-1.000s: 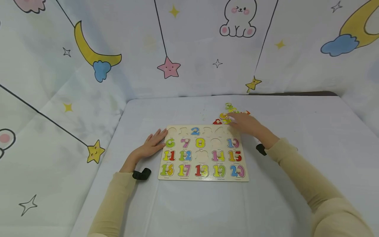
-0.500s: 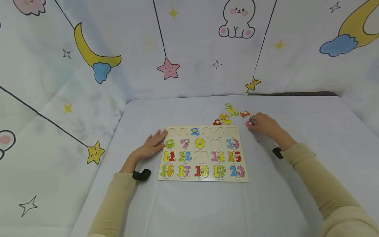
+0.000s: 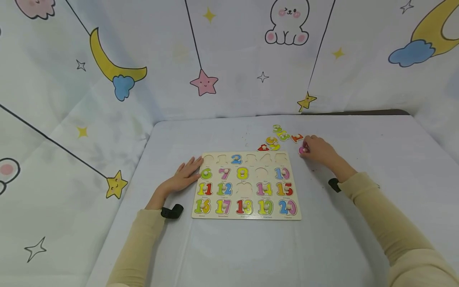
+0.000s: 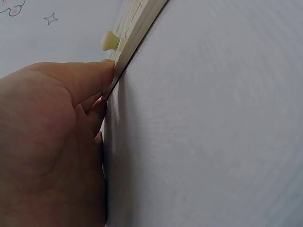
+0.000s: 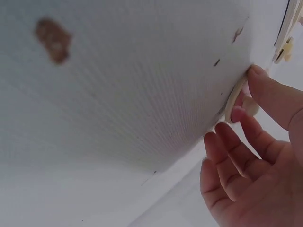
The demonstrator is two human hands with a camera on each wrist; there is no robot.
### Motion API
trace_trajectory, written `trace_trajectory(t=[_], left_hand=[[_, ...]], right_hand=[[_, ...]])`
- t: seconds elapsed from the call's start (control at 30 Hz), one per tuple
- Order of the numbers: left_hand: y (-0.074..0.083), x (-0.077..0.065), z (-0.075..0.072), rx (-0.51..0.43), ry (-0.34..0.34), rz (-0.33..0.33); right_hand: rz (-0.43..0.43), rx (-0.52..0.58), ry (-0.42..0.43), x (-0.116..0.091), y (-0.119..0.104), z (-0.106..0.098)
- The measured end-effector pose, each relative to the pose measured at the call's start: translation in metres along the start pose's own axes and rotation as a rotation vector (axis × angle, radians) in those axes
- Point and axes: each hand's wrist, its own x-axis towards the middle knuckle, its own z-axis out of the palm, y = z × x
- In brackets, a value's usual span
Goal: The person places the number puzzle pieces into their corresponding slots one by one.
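Note:
A wooden number puzzle board (image 3: 247, 218) lies on the table, most recesses filled with coloured knobbed numerals, several bare. My left hand (image 3: 183, 175) rests flat at its left edge, fingers spread; in the left wrist view the thumb (image 4: 90, 78) touches the board's side (image 4: 137, 42). Beyond the board's far right corner, my right hand (image 3: 320, 150) pinches a pink puzzle piece (image 3: 302, 150) at the tabletop. In the right wrist view, thumb and index finger take this pink piece (image 5: 233, 101) by its edges, its pale knob between them; its numeral is partly hidden.
Behind the board lie loose number pieces: a green 3 (image 3: 277, 128), a red piece (image 3: 263, 148), an orange-red piece (image 3: 297, 138) and several yellow and green ones. Small brown specks (image 5: 53, 40) dot the white tablecloth. A patterned cloth (image 3: 236, 48) hangs behind the table.
My right hand has moved right from the loose pieces to the pink piece and now pinches it, staying nearly still over the last half second. My left hand has stayed put.

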Motion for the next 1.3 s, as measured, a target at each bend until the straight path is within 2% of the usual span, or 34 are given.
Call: trace_trajectory(t=[0.2, 0.37, 0.6, 0.8, 1.0, 1.17, 1.3], left_hand=[[0.002, 0.0, -0.001, -0.004, -0.006, -0.006], [0.0, 0.0, -0.001, -0.002, -0.008, -0.003], [-0.001, -0.001, -0.001, 0.005, -0.006, -0.006], [0.0, 0.0, -0.001, 0.002, -0.005, -0.004], [-0.001, 0.0, -0.001, -0.001, -0.01, -0.004], [0.001, 0.0, -0.002, -0.001, -0.009, -0.004], [0.001, -0.001, -0.001, -0.004, -0.011, -0.002]], right_hand=[[0.019, 0.056, 0.012, -0.002, 0.0, 0.003], [-0.017, 0.101, 0.025, -0.005, 0.0, 0.008], [-0.104, 0.074, 0.038, -0.007, -0.004, 0.012], [-0.114, 0.087, 0.028, -0.009, -0.018, 0.013], [-0.109, 0.119, 0.086, -0.008, -0.03, 0.01], [-0.147, 0.19, 0.146, -0.004, -0.044, 0.007], [-0.172, 0.271, 0.154, 0.004, -0.062, 0.007]])
